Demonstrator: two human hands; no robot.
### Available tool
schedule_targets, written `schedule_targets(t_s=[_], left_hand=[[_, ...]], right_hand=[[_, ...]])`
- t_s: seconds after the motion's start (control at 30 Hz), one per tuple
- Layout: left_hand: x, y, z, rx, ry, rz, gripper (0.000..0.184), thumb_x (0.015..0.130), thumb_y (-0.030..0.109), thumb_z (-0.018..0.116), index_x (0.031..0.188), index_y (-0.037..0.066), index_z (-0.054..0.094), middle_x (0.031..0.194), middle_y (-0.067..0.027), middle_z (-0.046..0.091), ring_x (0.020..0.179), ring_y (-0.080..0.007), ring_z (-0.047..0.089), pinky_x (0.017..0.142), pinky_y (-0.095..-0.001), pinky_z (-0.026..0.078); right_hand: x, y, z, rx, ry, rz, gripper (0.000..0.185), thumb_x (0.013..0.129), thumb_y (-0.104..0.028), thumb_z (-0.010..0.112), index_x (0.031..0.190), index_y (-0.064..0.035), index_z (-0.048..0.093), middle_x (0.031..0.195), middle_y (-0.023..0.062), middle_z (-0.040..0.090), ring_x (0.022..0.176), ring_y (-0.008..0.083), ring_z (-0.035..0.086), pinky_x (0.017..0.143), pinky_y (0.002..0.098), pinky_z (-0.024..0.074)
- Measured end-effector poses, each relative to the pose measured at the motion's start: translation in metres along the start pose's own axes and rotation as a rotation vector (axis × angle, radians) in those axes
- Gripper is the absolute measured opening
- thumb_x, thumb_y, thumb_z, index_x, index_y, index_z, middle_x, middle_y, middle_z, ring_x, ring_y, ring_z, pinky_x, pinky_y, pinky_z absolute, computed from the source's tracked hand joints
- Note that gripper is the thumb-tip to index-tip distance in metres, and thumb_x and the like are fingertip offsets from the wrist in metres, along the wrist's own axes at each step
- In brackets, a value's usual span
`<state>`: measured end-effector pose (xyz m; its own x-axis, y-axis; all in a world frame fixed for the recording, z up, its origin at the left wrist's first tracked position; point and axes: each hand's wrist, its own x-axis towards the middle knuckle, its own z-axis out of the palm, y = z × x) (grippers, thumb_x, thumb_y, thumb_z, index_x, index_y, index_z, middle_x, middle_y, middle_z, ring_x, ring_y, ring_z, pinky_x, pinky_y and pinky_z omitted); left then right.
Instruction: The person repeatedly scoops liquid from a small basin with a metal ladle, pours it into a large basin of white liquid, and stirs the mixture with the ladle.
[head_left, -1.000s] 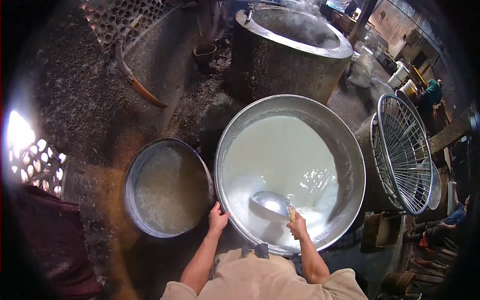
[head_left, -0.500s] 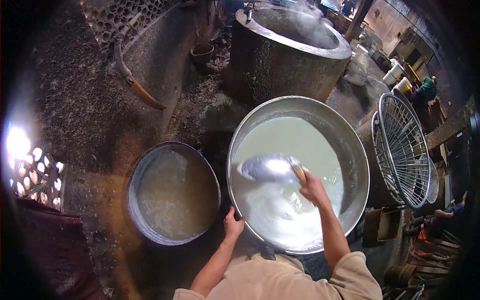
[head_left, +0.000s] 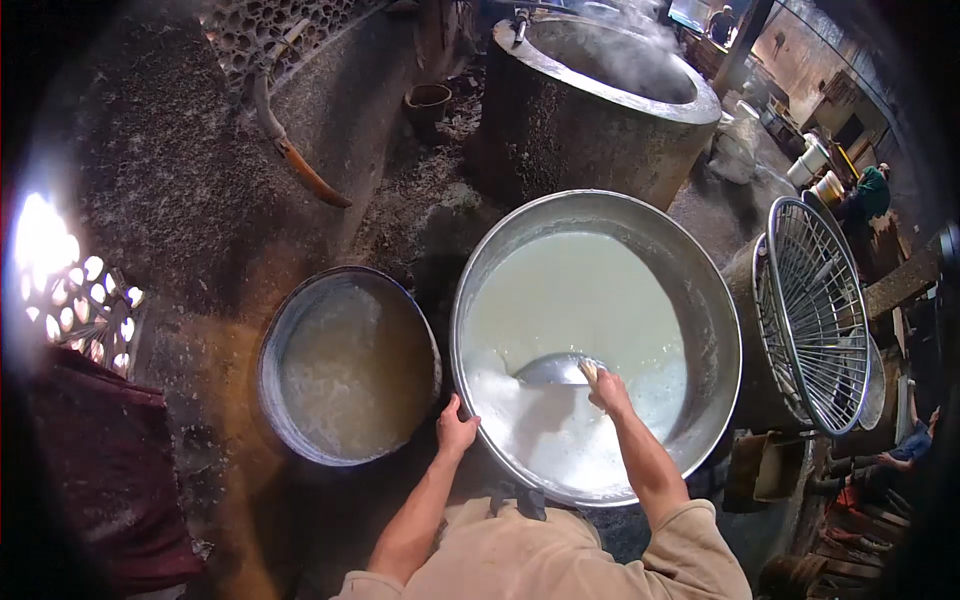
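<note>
In front of me stands a wide metal basin (head_left: 712, 330) with milky white liquid (head_left: 570, 280) in it, foamy toward my side. My right hand (head_left: 607, 390) is closed round the short wooden handle of a large metal ladle (head_left: 550, 369). The ladle's bowl sits partly sunk in the liquid, near the middle of the basin. At the basin's left rim, my left hand (head_left: 457, 430) grips the edge, its fingers partly hidden.
A smaller round tub (head_left: 268, 385) of cloudy brownish liquid stands at left. Behind is a steaming stone vat (head_left: 560, 130). A wire basket (head_left: 825, 320) leans at right. A person in green (head_left: 872, 192) is far right; dark red cloth (head_left: 110, 470) lies lower left.
The ladle has gone from above the liquid down into it, toward me and slightly right. My left hand stays on the rim. The view has shifted slightly.
</note>
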<state>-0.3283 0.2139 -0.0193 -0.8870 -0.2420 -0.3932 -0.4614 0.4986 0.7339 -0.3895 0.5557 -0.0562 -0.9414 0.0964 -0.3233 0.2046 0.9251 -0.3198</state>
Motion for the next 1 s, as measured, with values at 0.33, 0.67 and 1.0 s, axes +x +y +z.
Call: schedule_targets(t_s=[0.33, 0.67, 1.0], left_hand=[[0.003, -0.017, 0.019, -0.075, 0.095, 0.017, 0.071, 0.069, 0.011, 0.072, 0.133, 0.003, 0.043, 0.124, -0.0215, 0.054, 0.115, -0.0291, 0.054, 0.096, -0.0333, 0.042], [0.003, -0.032, 0.049, -0.162, 0.271, 0.009, 0.061, 0.076, 0.003, 0.06, 0.134, 0.002, 0.042, 0.123, -0.0222, 0.054, 0.114, -0.0301, 0.054, 0.096, -0.0319, 0.041], [-0.013, -0.003, 0.044, -0.126, 0.237, -0.013, 0.063, 0.078, -0.002, 0.052, 0.138, 0.0, 0.034, 0.123, -0.0211, 0.055, 0.111, -0.0228, 0.057, 0.09, -0.0275, 0.044]], right_hand=[[-0.111, 0.109, -0.007, 0.032, -0.097, 0.146, 0.034, 0.068, -0.008, 0.057, 0.101, 0.0001, 0.054, 0.091, 0.0249, 0.063, 0.089, 0.0423, 0.061, 0.078, 0.0487, 0.0494], [-0.193, 0.195, -0.154, 0.18, 0.073, -0.006, 0.05, 0.067, -0.003, 0.057, 0.117, -0.0066, 0.056, 0.079, 0.0221, 0.065, 0.075, 0.0373, 0.065, 0.066, 0.0433, 0.0511], [-0.041, 0.226, -0.149, 0.237, 0.424, 0.249, 0.046, 0.064, -0.005, 0.059, 0.11, -0.0045, 0.055, 0.087, 0.0233, 0.064, 0.084, 0.0397, 0.062, 0.072, 0.0417, 0.0491]])
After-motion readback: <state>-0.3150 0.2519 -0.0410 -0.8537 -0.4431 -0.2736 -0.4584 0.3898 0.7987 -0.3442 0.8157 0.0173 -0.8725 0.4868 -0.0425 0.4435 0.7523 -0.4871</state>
